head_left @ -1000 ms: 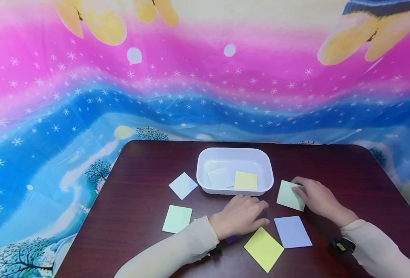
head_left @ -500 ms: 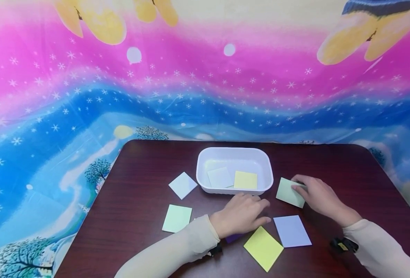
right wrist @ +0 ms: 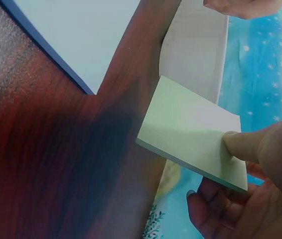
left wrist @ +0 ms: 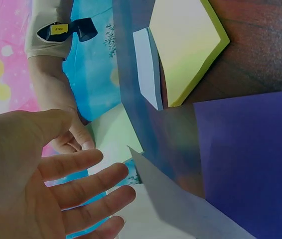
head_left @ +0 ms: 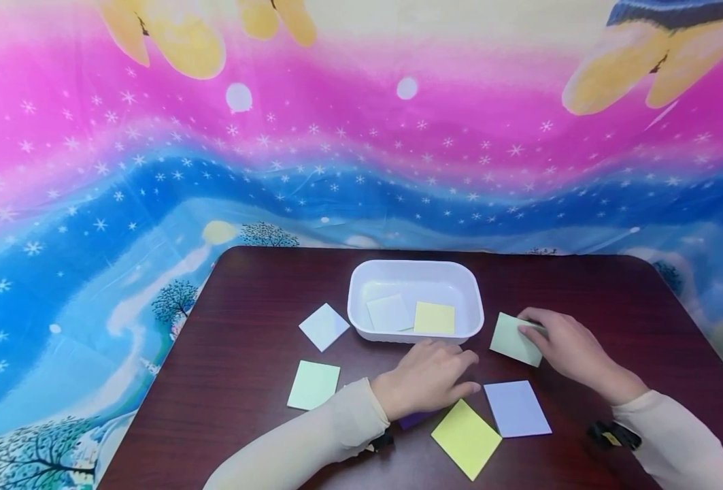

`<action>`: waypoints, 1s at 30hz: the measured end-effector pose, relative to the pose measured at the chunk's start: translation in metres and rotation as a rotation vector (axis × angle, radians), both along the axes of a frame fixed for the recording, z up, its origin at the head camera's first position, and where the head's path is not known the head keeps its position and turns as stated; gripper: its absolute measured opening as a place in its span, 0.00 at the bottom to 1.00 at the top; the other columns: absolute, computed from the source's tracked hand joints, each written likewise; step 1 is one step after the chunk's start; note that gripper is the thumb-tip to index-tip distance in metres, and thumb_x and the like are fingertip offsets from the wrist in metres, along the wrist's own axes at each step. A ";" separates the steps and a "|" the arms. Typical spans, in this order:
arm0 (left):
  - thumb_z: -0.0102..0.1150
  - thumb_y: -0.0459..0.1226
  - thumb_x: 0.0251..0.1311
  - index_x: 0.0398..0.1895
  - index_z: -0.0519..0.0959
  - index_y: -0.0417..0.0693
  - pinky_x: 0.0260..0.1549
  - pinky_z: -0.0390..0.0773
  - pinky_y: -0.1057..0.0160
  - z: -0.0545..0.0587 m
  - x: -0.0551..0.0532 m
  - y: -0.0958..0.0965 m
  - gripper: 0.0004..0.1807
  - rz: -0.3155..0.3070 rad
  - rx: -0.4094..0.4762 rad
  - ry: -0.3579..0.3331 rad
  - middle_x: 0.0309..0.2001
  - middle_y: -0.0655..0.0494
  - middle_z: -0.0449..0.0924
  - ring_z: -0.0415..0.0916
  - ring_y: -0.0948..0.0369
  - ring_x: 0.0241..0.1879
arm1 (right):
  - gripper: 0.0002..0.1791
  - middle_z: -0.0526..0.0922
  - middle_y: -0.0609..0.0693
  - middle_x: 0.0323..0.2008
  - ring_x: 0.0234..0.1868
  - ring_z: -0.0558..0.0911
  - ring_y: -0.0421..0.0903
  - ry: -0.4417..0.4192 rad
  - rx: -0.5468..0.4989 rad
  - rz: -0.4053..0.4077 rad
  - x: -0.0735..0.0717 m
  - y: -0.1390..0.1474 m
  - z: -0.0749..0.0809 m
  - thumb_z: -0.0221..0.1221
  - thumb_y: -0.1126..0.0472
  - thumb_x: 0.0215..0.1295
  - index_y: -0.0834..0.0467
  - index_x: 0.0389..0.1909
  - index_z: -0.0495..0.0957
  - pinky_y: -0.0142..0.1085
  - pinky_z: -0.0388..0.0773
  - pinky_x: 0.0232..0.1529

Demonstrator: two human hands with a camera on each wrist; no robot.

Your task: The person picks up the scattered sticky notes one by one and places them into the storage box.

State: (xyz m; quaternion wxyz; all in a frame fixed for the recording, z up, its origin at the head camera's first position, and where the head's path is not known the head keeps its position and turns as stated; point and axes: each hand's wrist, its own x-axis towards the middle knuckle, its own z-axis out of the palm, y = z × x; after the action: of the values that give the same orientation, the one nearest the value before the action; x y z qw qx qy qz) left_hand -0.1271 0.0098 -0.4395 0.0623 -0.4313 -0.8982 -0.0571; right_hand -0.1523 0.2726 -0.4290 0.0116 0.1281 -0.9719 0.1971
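Left: a mint pad (head_left: 314,386) lies flat inside the left edge of the dark-red, wood-grained table (head_left: 245,292). Centre: the left hand (head_left: 430,376), fingers loosely extended, is at the near wall of the white, round-cornered tub (head_left: 415,279); contact cannot be told. Right: beside the tub, the right hand (head_left: 575,348) pinches a tilted, square, pale green pad (head_left: 511,338); tabletop spans onward to the right edge.

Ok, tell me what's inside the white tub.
Inside the white tub sit a pale square on the left and a yellow square on the right. Anything beneath them is covered.
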 end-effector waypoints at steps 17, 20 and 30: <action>0.55 0.57 0.69 0.54 0.81 0.60 0.34 0.77 0.68 0.004 -0.001 -0.001 0.19 0.008 0.004 0.020 0.38 0.68 0.84 0.83 0.69 0.38 | 0.08 0.84 0.49 0.33 0.27 0.72 0.41 0.001 -0.005 0.004 0.007 0.003 0.013 0.61 0.61 0.71 0.57 0.47 0.82 0.34 0.66 0.26; 0.55 0.57 0.70 0.55 0.81 0.60 0.33 0.77 0.67 0.005 -0.001 -0.001 0.19 0.011 0.005 0.011 0.40 0.68 0.85 0.83 0.69 0.39 | 0.08 0.84 0.49 0.33 0.27 0.72 0.41 0.001 -0.008 0.007 0.008 0.002 0.015 0.61 0.61 0.71 0.57 0.47 0.82 0.34 0.67 0.26; 0.55 0.57 0.70 0.57 0.80 0.60 0.34 0.75 0.68 0.009 -0.002 -0.004 0.20 0.023 0.012 0.001 0.47 0.69 0.85 0.84 0.68 0.42 | 0.09 0.86 0.52 0.37 0.29 0.74 0.42 0.028 0.001 0.021 0.010 -0.001 0.024 0.62 0.61 0.70 0.58 0.48 0.83 0.35 0.68 0.28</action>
State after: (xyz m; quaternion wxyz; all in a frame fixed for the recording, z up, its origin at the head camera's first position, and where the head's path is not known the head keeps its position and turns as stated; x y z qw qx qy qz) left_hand -0.1293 0.0055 -0.4302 0.0661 -0.4207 -0.9027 -0.0616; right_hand -0.1420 0.2711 -0.4052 0.0230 0.1409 -0.9704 0.1950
